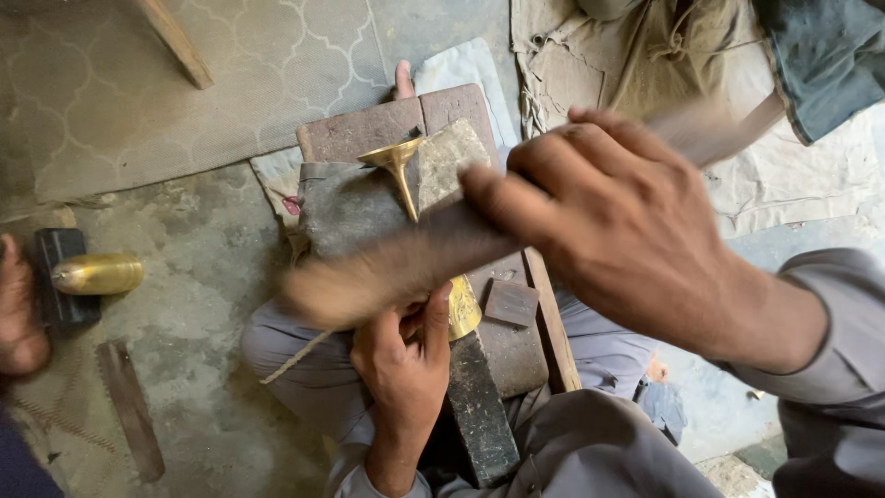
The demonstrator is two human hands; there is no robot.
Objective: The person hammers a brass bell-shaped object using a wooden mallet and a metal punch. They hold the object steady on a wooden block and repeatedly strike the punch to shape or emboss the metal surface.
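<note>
The right hand (618, 221) gripped a long wooden stick (406, 263), blurred, slanting across a brass goblet-shaped piece (398, 166). That piece lay on a worn grey pad (346, 207) over a reddish wooden block (369, 129). Below, the left hand (406, 360) closed its fingers (436, 318) around the brass piece's wider end (464, 309). At the far left, another person's hand (18, 314) rested beside a brass cylinder (97, 274) on a dark block (60, 277) on the floor (203, 277).
</note>
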